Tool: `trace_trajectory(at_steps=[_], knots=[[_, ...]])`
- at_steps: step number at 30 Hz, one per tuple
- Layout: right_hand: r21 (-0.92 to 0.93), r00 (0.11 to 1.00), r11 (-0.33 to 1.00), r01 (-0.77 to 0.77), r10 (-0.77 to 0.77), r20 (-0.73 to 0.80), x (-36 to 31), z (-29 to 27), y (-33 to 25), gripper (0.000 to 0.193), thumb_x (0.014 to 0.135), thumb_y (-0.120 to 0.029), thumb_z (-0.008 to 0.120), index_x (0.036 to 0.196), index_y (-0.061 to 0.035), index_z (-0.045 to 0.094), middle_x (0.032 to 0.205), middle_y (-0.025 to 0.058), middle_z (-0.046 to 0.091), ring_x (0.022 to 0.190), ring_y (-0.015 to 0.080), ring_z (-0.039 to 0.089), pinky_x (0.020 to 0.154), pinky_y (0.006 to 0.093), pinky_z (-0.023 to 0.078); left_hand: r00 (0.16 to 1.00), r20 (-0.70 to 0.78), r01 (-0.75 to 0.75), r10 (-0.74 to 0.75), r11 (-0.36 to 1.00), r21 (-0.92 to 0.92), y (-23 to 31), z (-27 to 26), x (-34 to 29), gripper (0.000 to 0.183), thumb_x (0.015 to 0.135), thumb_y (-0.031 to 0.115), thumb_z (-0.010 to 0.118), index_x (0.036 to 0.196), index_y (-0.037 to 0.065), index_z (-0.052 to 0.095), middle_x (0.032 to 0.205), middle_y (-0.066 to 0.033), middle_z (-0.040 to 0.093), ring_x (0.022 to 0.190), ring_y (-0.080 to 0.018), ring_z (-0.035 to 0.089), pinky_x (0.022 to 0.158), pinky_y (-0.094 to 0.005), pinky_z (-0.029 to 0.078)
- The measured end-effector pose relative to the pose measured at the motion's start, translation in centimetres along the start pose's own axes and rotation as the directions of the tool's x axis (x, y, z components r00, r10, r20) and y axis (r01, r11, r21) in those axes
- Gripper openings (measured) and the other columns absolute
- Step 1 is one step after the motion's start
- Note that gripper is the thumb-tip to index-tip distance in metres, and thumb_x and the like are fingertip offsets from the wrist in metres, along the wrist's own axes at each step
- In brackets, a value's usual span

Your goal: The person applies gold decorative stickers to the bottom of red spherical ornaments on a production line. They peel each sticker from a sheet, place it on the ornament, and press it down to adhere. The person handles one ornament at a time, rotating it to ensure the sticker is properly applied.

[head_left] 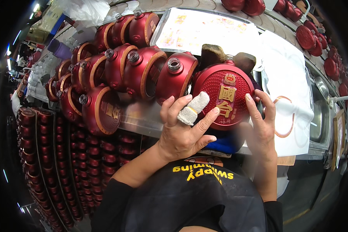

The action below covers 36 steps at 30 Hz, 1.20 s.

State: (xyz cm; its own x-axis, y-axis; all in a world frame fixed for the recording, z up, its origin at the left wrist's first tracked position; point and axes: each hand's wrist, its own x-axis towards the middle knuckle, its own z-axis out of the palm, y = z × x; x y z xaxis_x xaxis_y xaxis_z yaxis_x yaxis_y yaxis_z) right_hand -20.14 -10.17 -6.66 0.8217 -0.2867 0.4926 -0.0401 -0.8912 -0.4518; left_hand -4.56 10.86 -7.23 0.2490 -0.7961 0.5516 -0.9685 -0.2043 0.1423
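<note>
Spread left hand (178,137), touching the face of a round red bottle (223,101) with the index fingertip; equally spread right hand (263,133), fingertips at the right rim; nothing gripped. Gold lettering (225,92) already on; apparently not yet edged in copper like the neighbouring bottles (179,79). Lying between both hands, neck pointing away; loose coppery loop (284,136) on a white sheet (297,85) farther right.

from where i stand, the round, flattened bottle (240,92) is a deep, shiny red, its broad face turned up and dotted with tiny studs. big gold characters (225,99) run down the middle under a small gold-and-red emblem (229,79). its glass neck (229,57) points away from the person, between two dark blocks (212,56).
</note>
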Motion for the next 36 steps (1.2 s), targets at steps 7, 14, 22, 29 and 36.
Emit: trace_trajectory(at_steps=[7, 14, 22, 29, 36], knots=[[0.021, 1.0, 1.0, -0.018, 0.018, 0.018, -0.3, -0.1, 0.1, 0.057, 0.098, -0.025, 0.072, 0.148, -0.003, 0.058, 0.148, 0.0225, 0.047, 0.131, 0.0365, 0.052, 0.109, 0.046, 0.044, 1.0, 0.005, -0.021, 0.021, 1.0, 0.017, 0.3, 0.2, -0.1, 0.053, 0.104, 0.061, 0.047, 0.132, 0.025, 0.075, 0.145, -0.0155, 0.057, 0.137, -0.0341, 0.036, 0.119, -0.0541, 0.022], [0.114, 0.984, 0.993, -0.026, 0.045, -0.172, -0.4, -0.7, 0.6, 0.053, 0.093, 0.01, 0.064, 0.144, 0.0077, 0.05, 0.132, 0.0226, 0.066, 0.116, 0.0324, 0.069, 0.099, 0.0386, 0.055, 1.0, -0.029, -0.013, 0.012, 1.0, -0.026, 0.1, 0.1, 0.2, 0.055, 0.105, 0.061, 0.047, 0.131, 0.02, 0.074, 0.14, -0.0119, 0.062, 0.136, -0.033, 0.039, 0.119, -0.0542, 0.023], [0.127, 0.969, 0.981, -0.149, 0.171, -0.181, 0.5, -2.8, 0.4, 0.023, 0.099, -0.006, 0.07, 0.116, 0.0024, 0.057, 0.086, 0.0123, 0.067, 0.072, 0.0203, 0.068, 0.067, 0.0318, 0.054, 0.999, -0.035, 0.002, 0.001, 0.997, 0.072, 0.0, -0.1, 3.0, 0.066, 0.103, 0.064, 0.046, 0.136, 0.012, 0.07, 0.133, -0.0125, 0.066, 0.133, -0.0344, 0.04, 0.119, -0.0562, 0.018], [0.177, 0.972, 0.976, -0.128, 0.159, -0.172, 2.2, -2.9, 0.9, 0.022, 0.098, -0.012, 0.074, 0.115, 0.0027, 0.069, 0.095, 0.0151, 0.073, 0.083, 0.0225, 0.072, 0.074, 0.033, 0.056, 0.999, 0.036, 0.023, -0.026, 0.997, 0.079, 0.0, 0.2, 5.8, 0.066, 0.096, 0.062, 0.056, 0.138, 0.012, 0.067, 0.14, -0.0147, 0.06, 0.136, -0.0357, 0.033, 0.117, -0.0597, 0.016], [0.361, 0.946, 0.883, -0.299, 0.323, -0.007, 5.1, -3.6, 1.4, 0.02, 0.1, -0.013, 0.071, 0.111, 0.0011, 0.063, 0.087, 0.0088, 0.07, 0.075, 0.0141, 0.069, 0.068, 0.0272, 0.053, 0.998, 0.067, 0.009, -0.012, 0.999, 0.044, -0.1, 0.3, 6.4, 0.065, 0.098, 0.063, 0.055, 0.14, 0.014, 0.067, 0.142, -0.0151, 0.059, 0.137, -0.036, 0.031, 0.119, -0.0575, 0.013]])
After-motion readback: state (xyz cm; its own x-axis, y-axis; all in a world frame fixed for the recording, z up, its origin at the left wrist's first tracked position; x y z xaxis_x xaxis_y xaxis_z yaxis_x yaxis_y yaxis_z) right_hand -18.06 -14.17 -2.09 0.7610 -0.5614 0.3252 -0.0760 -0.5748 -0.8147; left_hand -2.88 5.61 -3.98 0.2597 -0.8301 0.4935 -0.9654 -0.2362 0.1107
